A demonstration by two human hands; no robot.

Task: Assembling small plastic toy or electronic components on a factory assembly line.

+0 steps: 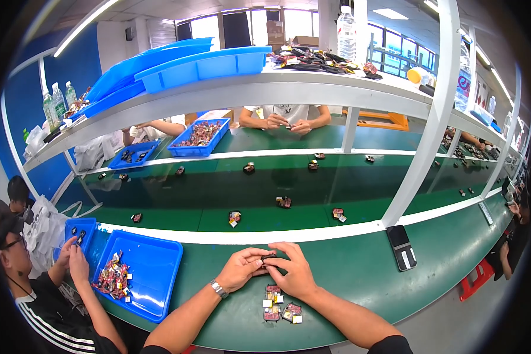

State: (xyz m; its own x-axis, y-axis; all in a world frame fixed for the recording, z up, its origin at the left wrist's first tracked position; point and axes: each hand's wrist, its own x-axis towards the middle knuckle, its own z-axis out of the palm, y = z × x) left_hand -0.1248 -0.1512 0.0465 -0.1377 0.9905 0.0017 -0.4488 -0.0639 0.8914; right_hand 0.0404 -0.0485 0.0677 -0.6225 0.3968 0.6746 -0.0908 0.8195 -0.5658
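My left hand [242,269] and my right hand [291,272] meet above the green table, fingers pinched on one small black casing [268,258]. Fingers cover most of it, so its details are hidden. Just below my hands lie several small assemblies [272,311], dark-edged with reddish wiring and white and yellow tabs. A metal-banded watch [219,288] is on my left wrist.
Left of my arm, a blue tray [170,255] holds a heap of red-wired parts [114,277]. A co-worker [47,307] sits beyond it. Ahead, similar assemblies [235,218] dot the green belt [212,200]. A black case [401,248] lies beside a white post [422,124].
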